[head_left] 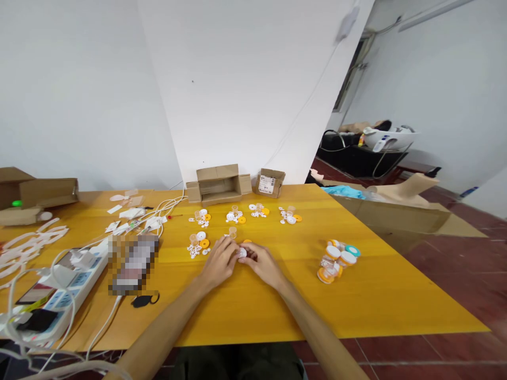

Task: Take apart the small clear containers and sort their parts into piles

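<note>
Near the middle of the table, my left hand (222, 258) and my right hand (257, 259) meet with fingers closed around a small white round plastic part (242, 253). Its finer detail is too small to make out. Just beyond my left fingers stands a clear plastic cup (232, 232), with small white pieces beside it. An orange ring-shaped lid (247, 241) shows partly behind my right fingers. To the left lies a group with another clear cup (194, 240), an orange lid (204, 244), a white disc (201, 235) and several small white pieces (194, 249).
Several similar groups of parts (291, 215) lie farther back. Capped clear containers (336, 258) are piled at the right. Open cardboard boxes (219, 187) stand against the wall. A power strip (75, 295), cables and a blurred phone-like device (134, 264) occupy the left.
</note>
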`<state>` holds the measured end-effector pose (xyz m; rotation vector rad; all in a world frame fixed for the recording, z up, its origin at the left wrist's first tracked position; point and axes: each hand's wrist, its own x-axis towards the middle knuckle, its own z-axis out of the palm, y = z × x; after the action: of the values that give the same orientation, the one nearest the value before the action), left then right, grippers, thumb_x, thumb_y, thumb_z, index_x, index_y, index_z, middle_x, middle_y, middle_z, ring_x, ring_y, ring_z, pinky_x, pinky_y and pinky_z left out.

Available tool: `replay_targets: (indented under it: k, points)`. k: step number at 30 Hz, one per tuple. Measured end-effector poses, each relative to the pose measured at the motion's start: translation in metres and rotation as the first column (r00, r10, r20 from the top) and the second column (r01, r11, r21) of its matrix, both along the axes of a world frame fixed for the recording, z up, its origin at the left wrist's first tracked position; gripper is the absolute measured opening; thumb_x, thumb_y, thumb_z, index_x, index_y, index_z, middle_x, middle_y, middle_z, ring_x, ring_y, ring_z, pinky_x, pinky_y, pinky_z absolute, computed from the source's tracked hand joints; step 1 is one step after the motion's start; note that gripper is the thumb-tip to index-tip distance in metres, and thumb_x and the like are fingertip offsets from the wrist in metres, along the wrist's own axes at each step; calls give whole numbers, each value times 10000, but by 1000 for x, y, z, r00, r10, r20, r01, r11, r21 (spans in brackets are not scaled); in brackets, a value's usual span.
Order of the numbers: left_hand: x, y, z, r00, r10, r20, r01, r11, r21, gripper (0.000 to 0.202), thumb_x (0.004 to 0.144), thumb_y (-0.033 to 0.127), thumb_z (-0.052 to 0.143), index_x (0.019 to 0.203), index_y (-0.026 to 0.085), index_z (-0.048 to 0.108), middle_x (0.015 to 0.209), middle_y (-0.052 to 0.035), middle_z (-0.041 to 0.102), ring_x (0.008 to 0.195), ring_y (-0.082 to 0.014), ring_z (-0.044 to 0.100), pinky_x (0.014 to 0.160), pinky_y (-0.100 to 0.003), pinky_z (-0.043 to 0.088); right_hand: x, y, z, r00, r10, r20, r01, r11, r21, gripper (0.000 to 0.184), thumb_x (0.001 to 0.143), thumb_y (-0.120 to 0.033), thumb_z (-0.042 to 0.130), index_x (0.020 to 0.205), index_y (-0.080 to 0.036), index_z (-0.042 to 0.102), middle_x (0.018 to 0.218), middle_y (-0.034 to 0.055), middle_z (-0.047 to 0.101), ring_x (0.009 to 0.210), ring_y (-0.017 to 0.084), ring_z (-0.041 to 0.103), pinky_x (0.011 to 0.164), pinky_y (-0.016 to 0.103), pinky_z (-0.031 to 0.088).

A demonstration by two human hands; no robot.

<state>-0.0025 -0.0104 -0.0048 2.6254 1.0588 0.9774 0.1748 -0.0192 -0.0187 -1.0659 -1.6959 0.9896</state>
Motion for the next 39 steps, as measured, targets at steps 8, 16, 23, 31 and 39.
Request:
replay_targets:
  k: [8, 16, 23, 31, 39]
  points:
    - [1, -3, 2, 1000, -1, -3, 1, 999, -43, 185, 915, 95, 448, 901, 245, 555, 966, -48, 591, 935, -227, 550, 830, -367, 473, 0, -1, 4, 1000, 18, 3, -18, 1000, 12, 157, 773, -192, 618, 906, -230, 694, 826, -10, 692, 739, 166, 618, 725, 284, 495]
    - [1, -4, 2, 1000, -12, 4, 12, 999, -41, 166, 937, 112, 440, 875, 240, 525, 957, -43, 582, 932, -218, 548, 827, -348, 468, 0, 0, 1, 1000, 6, -24, -7, 1000, -12, 183, 761, -237, 646, 934, -227, 706, 864, -2, 715, 775, 173, 640, 749, 296, 508]
    - [-1, -1, 3, 997, 56, 51, -56, 998, -4, 155, 925, 85, 462, 886, 230, 498, 970, -34, 570, 927, -210, 528, 837, -351, 446, 1, 4, -4, 993, -96, -64, 93, 995, -39, 246, 750, -278, 653, 982, -211, 700, 894, 21, 739, 786, 187, 663, 771, 330, 536]
    - [-4, 3, -6, 974, 220, -59, -220, 975, -3, 165, 882, 60, 476, 880, 221, 514, 1010, -50, 537, 972, -238, 480, 802, -377, 422, 3, 6, -7, 972, -221, -85, 219, 975, -29, 268, 726, -316, 677, 970, -210, 703, 892, 45, 765, 766, 208, 694, 767, 360, 564]
    - [-4, 5, -10, 959, 256, -118, -252, 967, 46, 180, 906, 74, 436, 899, 220, 541, 996, -59, 528, 971, -249, 469, 783, -386, 407, 2, 6, -7, 975, -210, -76, 210, 978, -21, 278, 731, -335, 686, 976, -207, 708, 895, 40, 768, 758, 199, 694, 762, 353, 570]
